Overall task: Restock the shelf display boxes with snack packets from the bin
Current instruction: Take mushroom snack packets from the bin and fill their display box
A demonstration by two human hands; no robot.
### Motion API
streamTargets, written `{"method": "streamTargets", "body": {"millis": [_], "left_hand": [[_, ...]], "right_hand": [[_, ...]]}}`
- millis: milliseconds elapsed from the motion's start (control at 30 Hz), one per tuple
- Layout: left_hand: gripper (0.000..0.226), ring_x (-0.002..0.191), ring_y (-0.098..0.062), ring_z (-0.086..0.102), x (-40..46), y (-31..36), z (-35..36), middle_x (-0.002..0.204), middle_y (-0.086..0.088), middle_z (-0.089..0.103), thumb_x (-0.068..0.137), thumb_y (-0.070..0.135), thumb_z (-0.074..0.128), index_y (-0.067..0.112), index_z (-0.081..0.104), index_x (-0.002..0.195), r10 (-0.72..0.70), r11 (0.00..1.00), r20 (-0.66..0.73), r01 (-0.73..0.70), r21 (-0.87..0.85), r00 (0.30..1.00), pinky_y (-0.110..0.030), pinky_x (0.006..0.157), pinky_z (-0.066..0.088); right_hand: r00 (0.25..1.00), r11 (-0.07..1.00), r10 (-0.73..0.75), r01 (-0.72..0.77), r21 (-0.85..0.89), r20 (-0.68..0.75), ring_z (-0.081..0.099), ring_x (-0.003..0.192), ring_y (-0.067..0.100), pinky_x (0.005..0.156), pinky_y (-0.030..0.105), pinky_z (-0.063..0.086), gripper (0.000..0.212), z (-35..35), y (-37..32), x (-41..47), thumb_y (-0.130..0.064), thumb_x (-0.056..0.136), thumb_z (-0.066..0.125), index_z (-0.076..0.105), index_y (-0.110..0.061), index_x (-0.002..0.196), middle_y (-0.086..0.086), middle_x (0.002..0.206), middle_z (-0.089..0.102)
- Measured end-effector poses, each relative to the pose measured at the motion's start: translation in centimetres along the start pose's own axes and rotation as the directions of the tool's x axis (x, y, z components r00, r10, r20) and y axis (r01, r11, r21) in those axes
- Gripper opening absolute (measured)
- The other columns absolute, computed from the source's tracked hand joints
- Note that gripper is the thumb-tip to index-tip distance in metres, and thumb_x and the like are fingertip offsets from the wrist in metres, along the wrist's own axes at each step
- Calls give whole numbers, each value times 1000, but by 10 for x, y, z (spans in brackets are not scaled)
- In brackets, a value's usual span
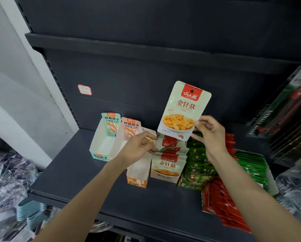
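Observation:
My right hand (pixel 209 132) pinches the lower right edge of a pale needle-mushroom snack packet (pixel 183 110) with a red label, holding it upright above its display box (pixel 165 176). That box holds several matching packets (pixel 169 159). My left hand (pixel 139 148) pinches the tops of the rear packets in that box and pulls them to the left. Left of it stand an orange-fronted box (pixel 137 180), a pink-backed box (pixel 130 128) and a teal box (pixel 100 145), all showing white insides. The bin is not in view.
A green box (pixel 197 172) and a red box (pixel 219 199) full of packets stand right of the mushroom box on the dark shelf (pixel 93 180). Further green packets (pixel 251 165) lie behind. Black carded goods (pixel 286 119) hang at right. Bagged items (pixel 6 180) pile low left.

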State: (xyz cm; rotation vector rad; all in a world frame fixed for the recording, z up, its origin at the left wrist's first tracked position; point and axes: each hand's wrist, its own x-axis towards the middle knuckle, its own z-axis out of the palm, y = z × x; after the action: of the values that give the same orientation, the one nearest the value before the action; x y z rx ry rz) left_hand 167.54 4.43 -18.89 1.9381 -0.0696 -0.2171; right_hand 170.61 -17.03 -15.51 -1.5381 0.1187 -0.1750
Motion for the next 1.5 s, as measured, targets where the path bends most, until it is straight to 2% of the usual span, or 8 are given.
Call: {"method": "streamTargets", "body": {"millis": [233,467,600,833,933,1100,1267,1500], "left_hand": [[20,76,-6,70,-2,3,-1,76,6,71,96,18,50,18,52,116,12,999,52,-14,35,999,-17,74,52],[26,70,-12,70,2,10,-2,80,1,71,94,31,52,24,51,119,14,999,-130,-8,48,991,-26,75,56],[22,91,-12,62,12,11,-1,106,1,62,90,34,58,19,60,106,129,974,-291,-66,218,948,-17,73,49],[25,108,-16,61,19,12,2,117,2,64,90,24,60,19,58,114,67,997,-226,-58,46,972,-45,86,55],[26,109,-17,61,19,16,-1,119,0,64,90,21,60,17,58,115,68,996,-205,-55,69,976,-43,87,55],[26,105,-17,61,23,19,-6,118,1,64,89,24,61,19,58,114,92,970,-199,-42,241,976,-42,89,54],[35,102,-18,62,28,13,7,117,-2,65,85,29,66,17,60,118,19,956,-153,26,292,988,-32,83,54],[13,91,-8,63,27,16,-4,99,5,68,90,19,61,20,63,103,178,946,-178,-119,301,968,-16,74,49]], "right_hand": [[998,998,-39,40,-38,44,65,82,8,68,23,58,12,-4,-3,2,-5,92,56,62,-14,87,-2,95,67],[970,953,75,-2,-302,232,64,78,12,73,27,57,14,-4,11,-6,-6,88,62,64,-19,83,-1,85,66],[958,931,87,20,-364,273,65,83,14,75,25,55,8,-9,12,-3,-7,86,65,65,-15,85,-1,87,67],[970,897,-13,119,-426,243,64,90,5,79,18,49,15,-11,9,0,-16,81,72,69,-18,96,-7,94,69],[972,904,-111,185,-386,206,63,92,4,79,14,48,17,-7,6,1,-18,84,68,70,-15,101,-5,98,69],[955,823,-101,237,-517,277,67,87,15,85,42,54,10,-5,18,4,-18,87,65,72,-12,91,-2,93,71],[964,833,-124,229,-504,234,65,83,6,77,25,52,6,-7,21,1,-17,85,68,70,-18,91,-5,91,71],[958,700,-105,261,-664,267,62,79,11,76,27,50,10,-2,29,0,-19,85,68,71,-10,85,0,83,69]]}}
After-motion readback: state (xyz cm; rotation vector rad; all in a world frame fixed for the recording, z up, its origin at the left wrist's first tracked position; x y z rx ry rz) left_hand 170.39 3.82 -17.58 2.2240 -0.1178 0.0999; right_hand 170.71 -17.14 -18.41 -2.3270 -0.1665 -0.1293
